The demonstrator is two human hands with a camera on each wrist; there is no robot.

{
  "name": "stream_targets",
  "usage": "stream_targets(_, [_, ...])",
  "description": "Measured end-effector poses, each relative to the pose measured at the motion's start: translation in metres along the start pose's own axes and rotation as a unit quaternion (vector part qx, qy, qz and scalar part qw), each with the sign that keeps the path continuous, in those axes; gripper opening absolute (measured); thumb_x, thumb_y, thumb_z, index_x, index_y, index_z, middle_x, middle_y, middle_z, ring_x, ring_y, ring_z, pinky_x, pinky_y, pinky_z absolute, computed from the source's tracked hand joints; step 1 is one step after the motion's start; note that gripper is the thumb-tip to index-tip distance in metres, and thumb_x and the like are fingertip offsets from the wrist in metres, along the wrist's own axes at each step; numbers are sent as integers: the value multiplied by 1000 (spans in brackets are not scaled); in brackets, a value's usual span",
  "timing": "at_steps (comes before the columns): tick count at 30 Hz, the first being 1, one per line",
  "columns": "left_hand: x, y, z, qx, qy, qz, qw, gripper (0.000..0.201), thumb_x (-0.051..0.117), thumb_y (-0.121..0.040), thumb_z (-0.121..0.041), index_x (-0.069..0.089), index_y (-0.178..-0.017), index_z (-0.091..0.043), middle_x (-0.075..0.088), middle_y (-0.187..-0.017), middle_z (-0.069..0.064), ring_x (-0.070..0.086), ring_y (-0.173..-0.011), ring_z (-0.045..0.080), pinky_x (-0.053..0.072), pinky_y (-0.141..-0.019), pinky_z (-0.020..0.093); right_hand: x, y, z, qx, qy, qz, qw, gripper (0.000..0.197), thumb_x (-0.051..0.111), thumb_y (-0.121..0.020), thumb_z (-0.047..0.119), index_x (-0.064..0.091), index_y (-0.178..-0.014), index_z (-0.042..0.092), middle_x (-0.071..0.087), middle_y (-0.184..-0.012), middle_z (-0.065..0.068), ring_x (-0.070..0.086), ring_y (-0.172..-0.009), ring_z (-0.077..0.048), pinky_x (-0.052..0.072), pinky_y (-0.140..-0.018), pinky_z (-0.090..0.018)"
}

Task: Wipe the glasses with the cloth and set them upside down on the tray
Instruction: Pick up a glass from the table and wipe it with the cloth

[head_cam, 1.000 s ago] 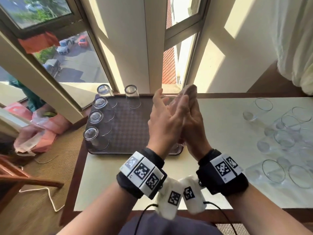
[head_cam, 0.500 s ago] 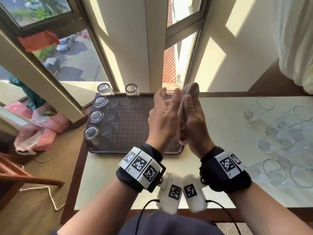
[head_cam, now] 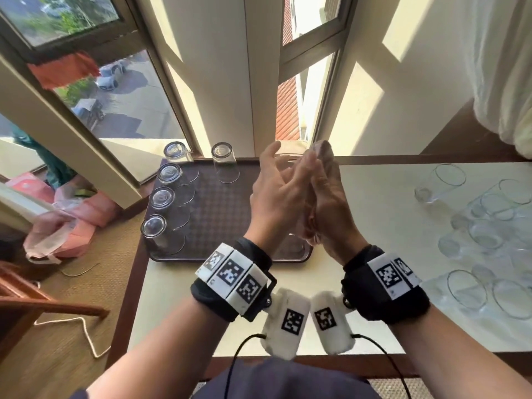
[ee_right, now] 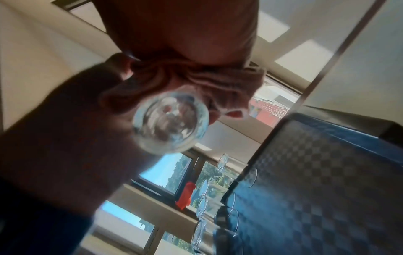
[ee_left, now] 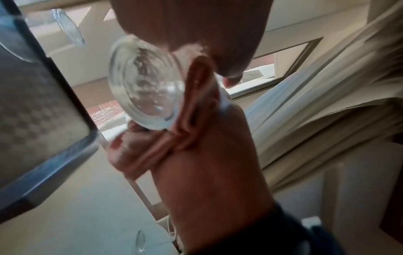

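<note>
Above the tray's (head_cam: 201, 226) right edge, both hands are raised with a clear glass (ee_left: 144, 86) sandwiched between them. Left hand (head_cam: 273, 203) holds the glass with fingers extended along its side. Right hand (head_cam: 328, 208) presses a pinkish cloth (ee_right: 196, 86) against the glass wall. Five glasses (head_cam: 161, 197) stand inverted on the tray's left and far parts. Right of the tray, more glasses (head_cam: 489, 226) lie on the table (head_cam: 374, 211).
</note>
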State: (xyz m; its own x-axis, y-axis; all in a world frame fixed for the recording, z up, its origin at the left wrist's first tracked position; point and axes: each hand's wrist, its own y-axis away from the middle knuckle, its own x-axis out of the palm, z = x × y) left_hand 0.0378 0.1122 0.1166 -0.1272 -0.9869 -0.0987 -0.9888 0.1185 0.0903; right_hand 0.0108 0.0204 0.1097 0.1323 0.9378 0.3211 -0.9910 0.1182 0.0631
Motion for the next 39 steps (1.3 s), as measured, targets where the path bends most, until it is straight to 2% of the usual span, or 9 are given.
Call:
stream_targets(4, [-7,-2,11,-22,177,118,977,80,54,-81,-65,56,-125,2,71,-106,5,69,-98,17,55,-86,27,-10,2,9,77,-114,20,990,56,25,-106,43,41,-146,7,55,-140,-20,58,-125,-33,52,-100,-47])
stream_targets(10, [-7,11,-6,63,-94,-13,993,68,47,-98,-57,34,-151,-16,61,-136,4,60,-119,13,48,-104,34,-6,-1,0,-54,34,-46,997,50,37,-99,46,36,-147,32,41,-154,-6,46,-139,-24,40,-112,-55])
stream_targets(13, [0,20,-3,89,-137,-31,986,89,52,-86,-71,27,-154,-18,62,-137,3,60,-123,16,49,-105,40,-2,-2,-1,-77,79,-34,993,52,34,-105,39,31,-154,21,44,-153,-7,49,-137,-23,43,-110,-51])
stream_targets(18, [-10,6,7,-9,145,114,983,58,47,-99,-51,57,-129,-2,71,-117,6,70,-106,16,56,-86,26,-6,8,9,64,-110,8,992,56,28,-102,48,49,-137,10,58,-137,-21,59,-125,-35,54,-98,-47])
stream_targets(24, [-7,10,-8,22,-113,5,993,68,50,-100,-50,32,-153,-12,56,-141,8,58,-119,17,50,-90,10,0,4,3,-9,-10,-46,999,44,32,-104,44,44,-140,22,59,-134,-11,62,-120,-29,55,-95,-47])
stream_targets(27, [3,18,-10,48,-145,-20,988,71,52,-98,-54,28,-155,-19,57,-142,2,57,-127,18,46,-108,41,6,4,1,-48,8,-59,997,40,37,-99,44,47,-134,29,65,-124,-4,66,-114,-23,55,-93,-45])
stream_targets(30, [-5,6,-5,25,-16,56,998,85,51,-81,-80,56,-130,-11,70,-113,3,68,-101,16,54,-92,38,-4,6,1,-8,-65,-9,998,66,40,-95,54,35,-151,18,46,-149,-19,49,-135,-37,41,-109,-58])
stream_targets(34, [-16,-7,-7,8,30,182,983,75,33,-89,-67,58,-121,-4,67,-115,17,70,-102,22,57,-89,34,-14,7,9,37,-95,-24,994,63,26,-103,49,33,-151,8,48,-146,-24,52,-131,-38,47,-104,-55])
stream_targets(39, [-2,1,-12,67,-98,4,993,72,48,-94,-63,40,-144,-11,66,-127,5,65,-116,25,54,-96,43,-2,1,16,-84,146,-62,984,25,35,-103,41,47,-122,31,69,-108,16,67,-100,-23,52,-91,-62])
